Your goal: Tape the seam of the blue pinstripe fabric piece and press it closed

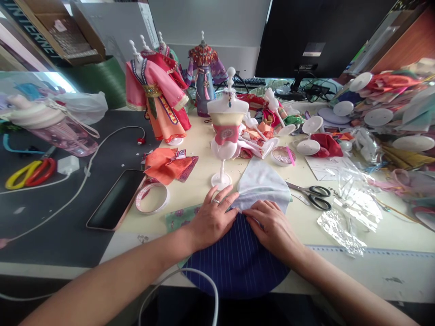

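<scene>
At the seam between a light blue fabric piece [263, 181] and a navy pleated fabric [238, 271], my two hands meet with their fingertips nearly touching. My left hand [214, 219], wearing a ring, pinches the cloth edge between thumb and fingers, its other fingers resting forward. The fingers of my right hand [273, 226] are curled, with thumb and index pressed on the same edge. A green floral fabric [176, 217] pokes out beneath the navy cloth at left. Just beyond stands a small white mannequin [227, 108] in a cream and red bodice. What lies under the fingertips is hidden.
Black-handled scissors [317, 195] and crinkled clear plastic [350, 226] lie at right. A tape roll [152, 198], an orange fabric piece [166, 165] and a phone [115, 199] are at left. Dressed mannequins [154, 95] stand behind. A white cable [204, 274] loops in front.
</scene>
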A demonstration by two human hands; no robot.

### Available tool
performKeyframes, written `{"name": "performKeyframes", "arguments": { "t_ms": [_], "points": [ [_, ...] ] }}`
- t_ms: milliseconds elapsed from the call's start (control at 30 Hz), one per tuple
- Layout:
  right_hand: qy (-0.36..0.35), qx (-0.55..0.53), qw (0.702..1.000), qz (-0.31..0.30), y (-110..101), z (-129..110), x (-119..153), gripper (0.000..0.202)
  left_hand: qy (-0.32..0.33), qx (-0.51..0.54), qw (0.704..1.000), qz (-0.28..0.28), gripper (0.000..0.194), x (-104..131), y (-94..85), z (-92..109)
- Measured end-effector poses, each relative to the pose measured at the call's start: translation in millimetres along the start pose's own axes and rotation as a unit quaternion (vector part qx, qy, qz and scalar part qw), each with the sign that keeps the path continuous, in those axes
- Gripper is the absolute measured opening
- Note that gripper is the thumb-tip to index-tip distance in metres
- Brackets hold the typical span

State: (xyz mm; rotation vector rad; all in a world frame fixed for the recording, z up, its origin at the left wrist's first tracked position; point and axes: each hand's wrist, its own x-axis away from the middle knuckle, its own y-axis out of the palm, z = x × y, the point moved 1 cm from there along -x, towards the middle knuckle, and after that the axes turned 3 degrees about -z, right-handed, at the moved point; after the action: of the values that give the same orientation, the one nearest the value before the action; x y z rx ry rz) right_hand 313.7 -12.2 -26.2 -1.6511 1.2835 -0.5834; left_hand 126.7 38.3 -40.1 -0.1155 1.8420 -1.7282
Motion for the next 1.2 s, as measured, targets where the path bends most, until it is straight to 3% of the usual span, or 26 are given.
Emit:
{"name": "performKeyframes", "arguments": {
  "t_ms": [667, 833, 1033, 1200],
  "points": [
    [-0.025, 0.028, 0.999, 0.032, 1, 8, -15, 0.011, -0.019, 0.025, 0.999, -0.017, 0.025, -1, -0.3, -1],
    [-0.065, 0.052, 0.997, 0.007, -2, 10, -17, 0.012, -0.021, 0.027, 0.999, -0.021, 0.025, -1, -0.8, -1],
    [-0.1, 0.067, 0.993, -0.005, -2, 10, -24, 0.021, -0.023, 0.031, 0.999, -0.016, 0.023, -1, -1.7, -2],
    [-0.093, 0.02, 0.995, 0.012, 2, 14, -26, 0.016, -0.014, 0.031, 0.999, 0.012, 0.023, 0, -5.3, -2]
  ]
}}
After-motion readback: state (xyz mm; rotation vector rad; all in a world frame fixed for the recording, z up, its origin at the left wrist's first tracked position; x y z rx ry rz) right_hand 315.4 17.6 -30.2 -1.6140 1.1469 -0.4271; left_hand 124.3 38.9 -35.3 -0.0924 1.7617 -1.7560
